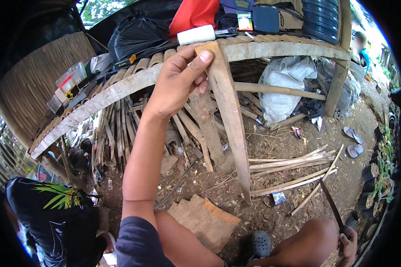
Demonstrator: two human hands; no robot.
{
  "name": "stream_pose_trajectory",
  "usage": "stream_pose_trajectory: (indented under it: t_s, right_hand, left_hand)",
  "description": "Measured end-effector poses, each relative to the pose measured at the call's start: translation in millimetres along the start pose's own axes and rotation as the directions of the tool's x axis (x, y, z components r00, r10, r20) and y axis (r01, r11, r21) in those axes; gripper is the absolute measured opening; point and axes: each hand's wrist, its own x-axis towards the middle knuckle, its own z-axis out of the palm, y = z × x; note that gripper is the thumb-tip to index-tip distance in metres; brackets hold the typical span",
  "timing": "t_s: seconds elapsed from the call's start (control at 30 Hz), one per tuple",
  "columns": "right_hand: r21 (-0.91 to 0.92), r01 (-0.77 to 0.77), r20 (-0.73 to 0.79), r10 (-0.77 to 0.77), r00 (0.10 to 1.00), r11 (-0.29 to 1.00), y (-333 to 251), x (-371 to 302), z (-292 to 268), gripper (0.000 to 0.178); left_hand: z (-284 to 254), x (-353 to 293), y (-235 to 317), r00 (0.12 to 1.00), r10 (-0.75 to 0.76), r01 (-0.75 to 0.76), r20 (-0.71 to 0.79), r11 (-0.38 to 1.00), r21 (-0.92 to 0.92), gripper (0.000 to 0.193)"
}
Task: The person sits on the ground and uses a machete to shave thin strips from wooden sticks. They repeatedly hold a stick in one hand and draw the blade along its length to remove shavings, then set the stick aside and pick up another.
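My left hand is raised in front of the bench, with its thumb and fingers pinched on the top end of a long wooden plank. The plank hangs down at a slight slant and narrows to a point at its lower end. At the lower right, beside my knee, my right hand grips the handle of a machete. Its dark blade points up and to the left, apart from the plank. Several split wooden strips lie on the ground between plank and blade.
A bamboo-slat bench spans the far side, bearing a black bag, a white roll and a large blue bottle. Beneath are stacked sticks and a white sack. Cardboard lies below. Another person's clothed leg is at left.
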Motion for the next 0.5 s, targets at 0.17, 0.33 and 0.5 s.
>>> stream_pose_trajectory:
  t_s: [0.17,0.33,0.5]
  right_hand:
    - [0.297,0.145,-0.023,-0.145,0.989,0.944,23,38,69,0.045]
    - [-0.047,0.19,0.118,-0.183,0.976,0.981,-16,68,123,0.027]
    - [0.191,0.25,0.186,-0.285,0.94,0.949,-122,56,170,0.022]
  left_hand:
    - [5,-1,13,0.99,-0.073,0.08,-0.119,0.995,0.056,0.033]
    - [16,-9,27,0.985,0.009,0.028,-0.174,0.976,0.214,0.03]
    - [32,-9,43,0.975,0.04,0.003,-0.216,0.981,0.194,0.029]
